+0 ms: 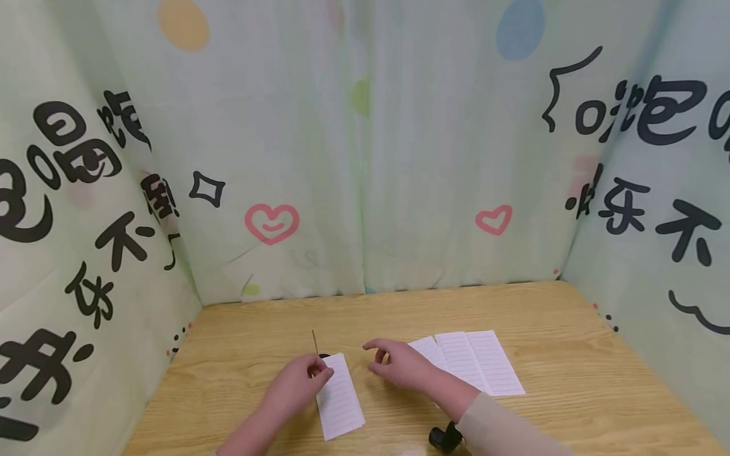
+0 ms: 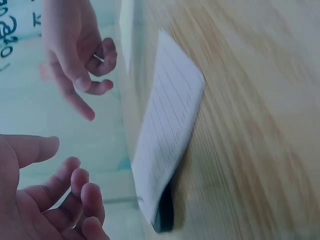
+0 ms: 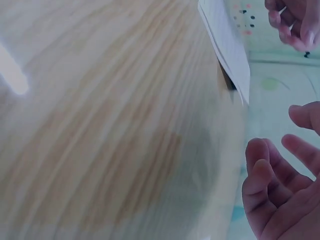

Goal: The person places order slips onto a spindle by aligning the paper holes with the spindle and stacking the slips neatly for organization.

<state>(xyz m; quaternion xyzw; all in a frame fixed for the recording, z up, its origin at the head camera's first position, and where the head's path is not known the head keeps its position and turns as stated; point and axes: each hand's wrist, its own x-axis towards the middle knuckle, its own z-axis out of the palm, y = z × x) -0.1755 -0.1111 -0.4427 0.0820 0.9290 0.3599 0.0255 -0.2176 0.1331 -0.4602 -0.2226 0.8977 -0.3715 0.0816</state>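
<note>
A narrow pad of white lined paper [image 1: 341,399] lies at an angle on the wooden table, its far end raised on a dark object [image 2: 165,212] that is mostly hidden beneath it. Just above the pad's left edge hovers my left hand [image 1: 299,383], thumb and fingers apart with nothing between them in the left wrist view. To the right of the pad, my right hand [image 1: 402,364] is in the air, fingers loosely bent and holding nothing. Behind it are several white lined sheets [image 1: 493,364], side by side and partly covered by the hand and forearm.
A thin dark line or stick [image 1: 315,342] shows beyond my left hand; its kind is unclear. Below the right forearm is a black object [image 1: 445,438]. Printed curtains [image 1: 365,190] enclose the wooden table [image 1: 570,354] at the back and both sides.
</note>
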